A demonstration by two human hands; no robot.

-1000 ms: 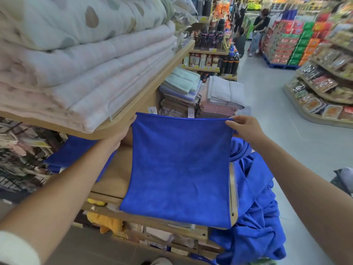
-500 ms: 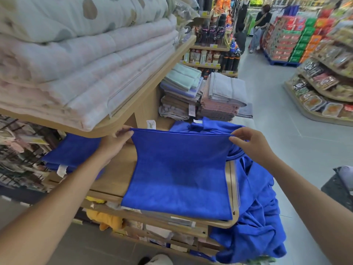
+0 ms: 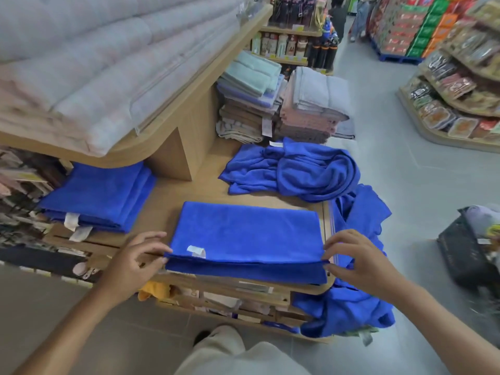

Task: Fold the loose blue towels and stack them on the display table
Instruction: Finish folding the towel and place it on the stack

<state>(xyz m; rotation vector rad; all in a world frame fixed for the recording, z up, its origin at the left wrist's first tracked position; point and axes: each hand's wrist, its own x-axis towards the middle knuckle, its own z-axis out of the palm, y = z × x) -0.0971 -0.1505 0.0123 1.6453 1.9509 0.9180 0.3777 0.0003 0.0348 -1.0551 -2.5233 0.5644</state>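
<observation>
Both arms extend forward and down from the lower corners of the view, forearms bare, converging toward the centre.

The left hand (image 3: 135, 262) is palm down with the wrist straight. Its fingers (image 3: 151, 236) are curled and slightly spread. Index finger and thumb pinch the near left corner of the towel (image 3: 243, 234).

The right hand (image 3: 357, 259) is palm down, turned slightly inward, with curled fingers. Index finger and thumb pinch the near right corner of the same towel.

The hands sit level with each other and well apart, one at each end of the near edge. A trousered knee (image 3: 230, 353) shows low between the forearms.
</observation>
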